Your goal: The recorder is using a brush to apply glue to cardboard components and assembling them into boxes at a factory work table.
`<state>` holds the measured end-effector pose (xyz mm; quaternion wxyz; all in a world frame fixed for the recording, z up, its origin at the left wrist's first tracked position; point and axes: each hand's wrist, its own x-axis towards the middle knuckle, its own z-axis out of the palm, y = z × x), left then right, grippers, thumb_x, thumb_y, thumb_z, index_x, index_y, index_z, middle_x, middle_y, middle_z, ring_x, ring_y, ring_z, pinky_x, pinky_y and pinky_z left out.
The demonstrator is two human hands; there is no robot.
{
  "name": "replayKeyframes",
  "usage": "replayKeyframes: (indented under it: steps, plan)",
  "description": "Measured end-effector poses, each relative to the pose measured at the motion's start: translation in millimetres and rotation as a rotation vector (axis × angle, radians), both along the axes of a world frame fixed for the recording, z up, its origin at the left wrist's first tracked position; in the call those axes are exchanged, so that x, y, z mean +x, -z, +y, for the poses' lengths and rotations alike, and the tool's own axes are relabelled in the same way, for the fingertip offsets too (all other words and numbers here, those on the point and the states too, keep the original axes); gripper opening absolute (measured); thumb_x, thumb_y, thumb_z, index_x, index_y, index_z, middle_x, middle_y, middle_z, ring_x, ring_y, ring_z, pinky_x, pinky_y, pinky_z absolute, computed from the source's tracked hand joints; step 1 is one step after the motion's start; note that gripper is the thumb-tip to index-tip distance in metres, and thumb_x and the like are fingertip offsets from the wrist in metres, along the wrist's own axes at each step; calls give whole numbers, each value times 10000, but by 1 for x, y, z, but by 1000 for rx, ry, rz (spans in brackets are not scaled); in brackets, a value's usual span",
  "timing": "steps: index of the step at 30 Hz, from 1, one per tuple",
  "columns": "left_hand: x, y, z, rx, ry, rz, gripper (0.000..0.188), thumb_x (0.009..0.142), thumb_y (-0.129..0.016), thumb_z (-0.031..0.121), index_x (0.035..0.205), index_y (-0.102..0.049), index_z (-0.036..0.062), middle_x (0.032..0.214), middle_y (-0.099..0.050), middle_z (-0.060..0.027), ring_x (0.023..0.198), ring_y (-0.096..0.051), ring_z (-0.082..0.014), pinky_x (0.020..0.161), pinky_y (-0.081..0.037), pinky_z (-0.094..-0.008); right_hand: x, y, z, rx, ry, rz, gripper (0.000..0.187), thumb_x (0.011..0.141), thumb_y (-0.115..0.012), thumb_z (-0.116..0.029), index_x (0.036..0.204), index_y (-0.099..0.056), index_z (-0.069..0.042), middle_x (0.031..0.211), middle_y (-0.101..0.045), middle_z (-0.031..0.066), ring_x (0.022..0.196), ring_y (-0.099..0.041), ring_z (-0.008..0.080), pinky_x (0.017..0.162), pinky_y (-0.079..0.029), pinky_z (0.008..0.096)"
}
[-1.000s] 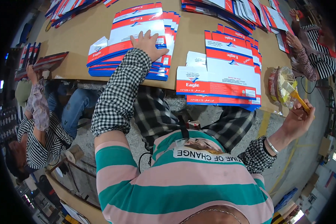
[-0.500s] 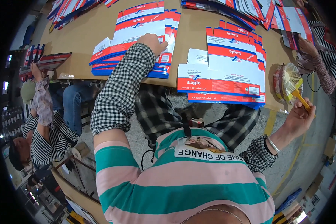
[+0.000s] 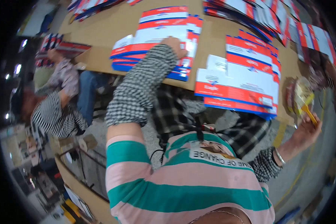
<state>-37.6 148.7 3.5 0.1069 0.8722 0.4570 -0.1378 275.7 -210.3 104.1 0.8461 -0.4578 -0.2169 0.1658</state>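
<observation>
My left hand rests on the left stack of flat red, white and blue carton blanks. Its fingers bend down out of sight, and blur hides whether they grip a blank. At the table's right edge, my right hand is closed around the yellow handle of a brush. The bristle end of that brush is over the plastic-lined tub, whose contents look pale and are blurred. Between my hands lies a second stack of the same carton blanks, fanned toward me, its lower edge overhanging the table edge.
More blanks lie in piles along the far side of the brown table. A co-worker in a striped top sits at the left, holding cartons. Another person's arm shows at the far right, beyond the tub.
The whole view has shifted, so the table and stacks sit further right and slightly lower. My left hand stays on the left stack; my right hand still holds the brush at the tub.
</observation>
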Motion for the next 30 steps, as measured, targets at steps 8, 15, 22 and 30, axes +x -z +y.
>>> replayKeyframes:
  steps: [8, 15, 22, 30]
  plan:
    - [4, 21, -3, -17, 182, -51, 374, 740, -574, 343, 874, -661, 6, 888, -634, -202, 863, -614, -318, 786, -484, -396, 25, 14, -22, -110, 47, -22, 331, 930, -416, -224, 976, -562, 70, 879, -579, 107, 729, -489, 159, 693, -408, 282]
    - [28, -29, -21, -11, 486, 191, 313, 829, -494, 156, 1099, -577, 21, 1083, -593, -179, 978, -595, -299, 804, -502, -394, 36, 21, -29, -148, 99, -24, 326, 936, -412, -231, 993, -560, 54, 1047, -566, 137, 756, -486, 168, 699, -407, 284]
    - [33, -26, -53, -48, 539, 152, 280, 804, -534, 143, 1034, -611, 2, 980, -627, -189, 941, -610, -296, 764, -511, -393, 35, 23, -23, -107, 37, -42, 357, 945, -387, -239, 1021, -534, 78, 919, -556, 125, 775, -488, 172, 720, -405, 284]
    - [22, -25, -69, -111, 402, 210, 245, 793, -538, 161, 960, -647, 18, 957, -634, -163, 948, -598, -272, 801, -484, -358, 29, 18, -22, -133, 127, -1, 318, 921, -448, -230, 967, -579, 56, 962, -574, 119, 743, -483, 168, 690, -405, 280]
